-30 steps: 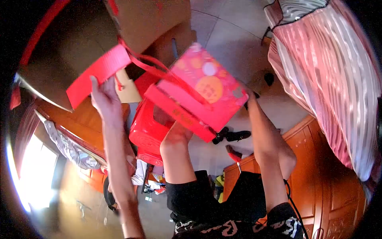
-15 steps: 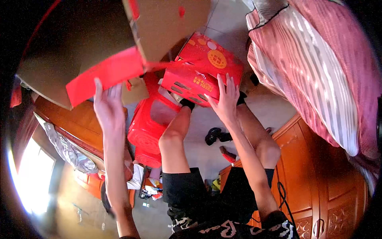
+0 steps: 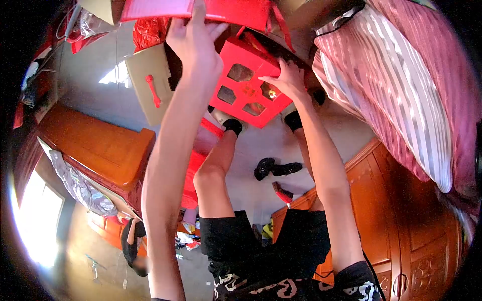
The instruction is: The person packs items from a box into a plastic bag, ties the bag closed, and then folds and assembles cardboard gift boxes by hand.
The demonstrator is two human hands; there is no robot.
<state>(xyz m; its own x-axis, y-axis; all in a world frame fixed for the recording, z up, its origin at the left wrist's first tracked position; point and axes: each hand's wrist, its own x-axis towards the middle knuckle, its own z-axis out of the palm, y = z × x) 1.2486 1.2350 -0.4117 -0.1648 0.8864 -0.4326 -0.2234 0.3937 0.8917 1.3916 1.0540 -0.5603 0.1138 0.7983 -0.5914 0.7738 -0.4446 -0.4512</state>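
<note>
My left hand is raised at the top of the view. Its thumb lies over the face of a red cardboard panel, with the fingers behind the lower edge. Below and to the right, my right hand grips the upper right edge of a red gift box, thumb across its front. This box is tilted above my feet and has several cut-out windows, with something shiny inside one. The panel's upper part runs out of view.
A brown cardboard piece with a red handle is at left, near a red plastic bag. Black shoes lie on the floor. Striped cloth hangs at right above a wooden cabinet. Another person is at lower left.
My left hand has moved up and right with the red panel. The red box has turned so its windowed face shows, my right hand still at it. The large brown cardboard has left the upper left.
</note>
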